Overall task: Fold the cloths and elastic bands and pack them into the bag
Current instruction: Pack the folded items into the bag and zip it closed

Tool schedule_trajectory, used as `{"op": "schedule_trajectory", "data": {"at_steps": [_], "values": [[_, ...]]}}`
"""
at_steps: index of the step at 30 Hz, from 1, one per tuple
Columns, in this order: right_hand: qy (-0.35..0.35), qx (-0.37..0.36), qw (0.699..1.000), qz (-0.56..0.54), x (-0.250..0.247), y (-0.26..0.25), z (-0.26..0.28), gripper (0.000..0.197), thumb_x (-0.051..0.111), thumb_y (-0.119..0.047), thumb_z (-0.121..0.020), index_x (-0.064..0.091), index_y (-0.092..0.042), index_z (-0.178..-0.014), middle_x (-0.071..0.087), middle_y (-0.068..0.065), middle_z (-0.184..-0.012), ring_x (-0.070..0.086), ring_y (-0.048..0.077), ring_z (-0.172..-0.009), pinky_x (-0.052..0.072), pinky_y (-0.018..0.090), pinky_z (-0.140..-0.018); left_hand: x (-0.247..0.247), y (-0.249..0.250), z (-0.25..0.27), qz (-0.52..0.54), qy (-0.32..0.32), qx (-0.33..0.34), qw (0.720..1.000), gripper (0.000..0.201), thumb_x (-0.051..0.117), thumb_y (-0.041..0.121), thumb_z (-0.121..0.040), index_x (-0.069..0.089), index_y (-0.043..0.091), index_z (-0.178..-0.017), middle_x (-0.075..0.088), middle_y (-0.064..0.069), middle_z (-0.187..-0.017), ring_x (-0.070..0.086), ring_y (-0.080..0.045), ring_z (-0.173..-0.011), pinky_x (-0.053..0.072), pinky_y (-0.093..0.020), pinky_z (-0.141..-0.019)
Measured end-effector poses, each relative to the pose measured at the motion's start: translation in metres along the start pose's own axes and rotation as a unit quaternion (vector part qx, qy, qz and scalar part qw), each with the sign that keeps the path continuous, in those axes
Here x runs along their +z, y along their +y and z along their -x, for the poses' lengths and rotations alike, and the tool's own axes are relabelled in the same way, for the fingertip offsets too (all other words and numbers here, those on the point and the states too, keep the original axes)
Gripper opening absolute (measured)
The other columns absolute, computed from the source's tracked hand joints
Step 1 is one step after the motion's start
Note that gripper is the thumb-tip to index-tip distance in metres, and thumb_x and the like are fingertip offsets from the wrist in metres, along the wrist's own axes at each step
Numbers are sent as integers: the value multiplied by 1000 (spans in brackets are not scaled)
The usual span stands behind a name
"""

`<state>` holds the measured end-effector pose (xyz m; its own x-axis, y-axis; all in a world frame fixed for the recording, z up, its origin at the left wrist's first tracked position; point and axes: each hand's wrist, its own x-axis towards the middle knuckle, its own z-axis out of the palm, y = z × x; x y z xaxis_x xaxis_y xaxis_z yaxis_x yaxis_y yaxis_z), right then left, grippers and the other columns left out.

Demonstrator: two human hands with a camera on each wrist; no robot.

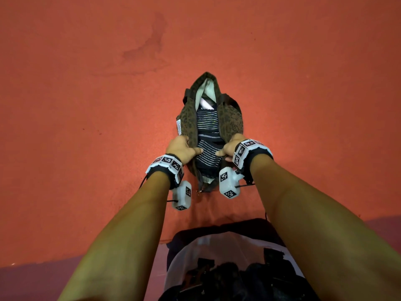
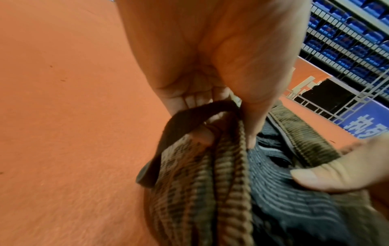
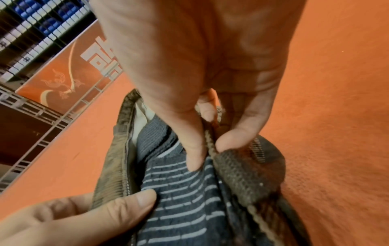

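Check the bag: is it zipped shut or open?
Open. The bag gapes between both hands, the striped cloth showing inside, and the zipper teeth lie apart.

- I am in a sports arena, on its floor.
- Under my fingers, and spreading out ahead of them and to both sides, is a wide orange-red floor point(image 1: 86, 83) with a fine grain like a sports surface.
- Far beyond my left fingers, rows of blue seats point(image 2: 357, 38) climb behind a metal fence point(image 2: 328, 50).
- Far beyond my right fingers an orange banner point(image 3: 69, 73) with white lettering hangs on a railing point(image 3: 42, 126) below more seats.
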<state>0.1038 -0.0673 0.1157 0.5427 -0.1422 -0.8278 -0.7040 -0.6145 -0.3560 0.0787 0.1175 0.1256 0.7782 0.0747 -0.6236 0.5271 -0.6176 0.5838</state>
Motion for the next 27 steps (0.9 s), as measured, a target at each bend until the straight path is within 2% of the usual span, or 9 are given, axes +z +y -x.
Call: {"op": "schedule_trajectory", "data": {"at_steps": [3, 5, 7, 11, 15, 18, 21, 24, 27], "values": [[17, -36, 998, -58, -11, -27, 41, 39, 89, -20, -66, 55, -11, -82, 65, 9, -79, 70, 27, -68, 61, 48, -74, -4, 17, -1, -21, 26, 27, 999, 29, 82, 32, -78, 68, 12, -92, 72, 0, -90, 67, -20, -84, 55, -32, -77], [16, -53, 996, -73, -14, -37, 46, 35, 87, -15, -70, 52, -13, -73, 62, 7, -69, 66, 23, -58, 61, 48, -73, -8, 29, 0, -47, 38, 48, 997, 28, 81, 32, -78, 61, 12, -79, 64, 1, -76, 60, -18, -72, 49, -29, -65], [17, -70, 993, -91, -16, -41, 45, 41, 85, -12, -70, 45, -16, -65, 57, 5, -62, 61, 23, -53, 60, 50, -74, -13, 37, -1, -70, 47, 63, 994, 34, 80, 30, -79, 51, 15, -70, 53, 2, -67, 50, -18, -64, 40, -28, -58], [43, -78, 991, -100, -12, -40, 37, 43, 81, -13, -69, 40, -19, -59, 52, 1, -48, 59, 23, -55, 58, 51, -74, -18, 42, -6, -109, 16, 65, 992, 37, 80, 22, -79, 44, 18, -74, 43, 5, -66, 42, -14, -62, 34, -28, -54], [20, -85, 991, -101, -1, -36, 30, 34, 80, -12, -70, 48, -18, -60, 58, 2, -55, 63, 22, -60, 60, 52, -76, -8, 34, -10, -152, -5, 63, 986, 28, 80, 17, -78, 53, 17, -88, 50, 6, -79, 49, -16, -80, 37, -24, -68], [-15, -87, 989, -117, 5, -37, 27, 37, 79, -7, -78, 46, -16, -65, 55, 4, -71, 61, 16, -58, 61, 33, -62, -2, 24, -12, -172, -4, 65, 983, 26, 78, 17, -78, 57, 17, -94, 56, 1, -93, 51, -18, -88, 39, -24, -74], [-42, -91, 986, -134, 8, -38, 23, 38, 77, -4, -81, 44, -16, -67, 53, 5, -82, 60, 13, -60, 50, 18, -45, 0, 19, -14, -162, 5, 82, 983, 22, 76, 15, -79, 63, 14, -97, 59, 0, -92, 55, -20, -88, 40, -24, -74], [-57, -80, 983, -155, 12, -37, 16, 32, 73, 1, -84, 46, -13, -71, 52, 7, -93, 60, 15, -71, 52, 19, -46, 2, 15, -18, -112, -2, 84, 990, 22, 75, 13, -81, 64, 13, -99, 62, 0, -88, 58, -18, -85, 41, -23, -74], [-59, -68, 983, -160, 20, -37, 7, 30, 68, 3, -86, 46, -13, -74, 50, 8, -95, 60, 18, -76, 58, 27, -53, 1, 14, -20, -46, -22, 71, 996, 20, 74, 9, -82, 60, 16, -94, 61, 1, -82, 58, -16, -81, 48, -29, -77]]}}
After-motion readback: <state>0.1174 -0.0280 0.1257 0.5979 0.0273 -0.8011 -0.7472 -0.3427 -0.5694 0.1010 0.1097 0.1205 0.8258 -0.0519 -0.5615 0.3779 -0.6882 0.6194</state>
